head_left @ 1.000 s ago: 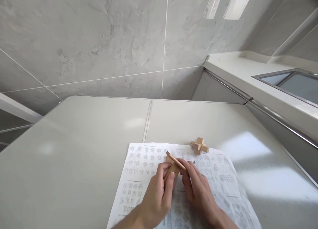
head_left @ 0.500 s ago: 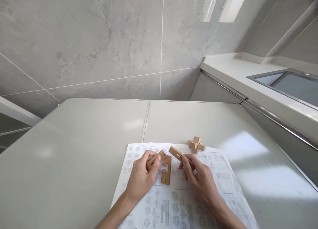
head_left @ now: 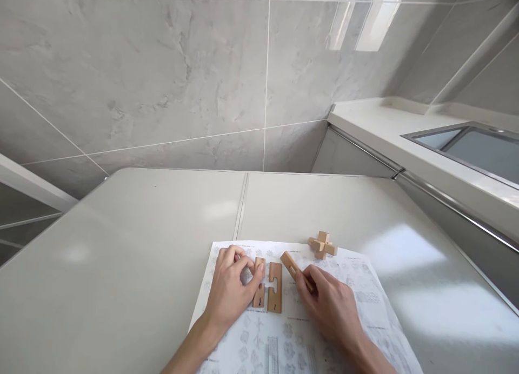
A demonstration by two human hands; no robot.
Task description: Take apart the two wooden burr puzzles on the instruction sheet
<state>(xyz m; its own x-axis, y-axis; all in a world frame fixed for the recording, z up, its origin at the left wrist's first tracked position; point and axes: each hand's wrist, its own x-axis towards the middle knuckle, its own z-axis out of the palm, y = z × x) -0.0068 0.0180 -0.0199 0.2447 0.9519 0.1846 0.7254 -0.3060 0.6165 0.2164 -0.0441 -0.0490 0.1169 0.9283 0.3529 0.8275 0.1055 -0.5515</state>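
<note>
A printed sheet [head_left: 357, 309] covered in small diagrams lies on the pale table [head_left: 121, 255]. Two flat notched wooden pieces lie side by side on it: one [head_left: 258, 287] under the fingertips of my left hand [head_left: 229, 290], the other [head_left: 274, 287] just to its right. My right hand [head_left: 330, 304] pinches a third flat wooden piece [head_left: 292, 266], tilted with its far end raised. An assembled wooden cross puzzle [head_left: 323, 245] stands at the sheet's far edge, beyond my right hand and untouched.
A grey tiled wall [head_left: 203, 82] rises behind the table. To the right runs a white counter [head_left: 385, 125] with a sunken steel sink [head_left: 478, 147]. A seam [head_left: 240, 206] divides the tabletop down the middle.
The pieces held together a second ago have been separated. My left hand has laid its piece flat beside the one on the sheet. My right hand has lowered its piece.
</note>
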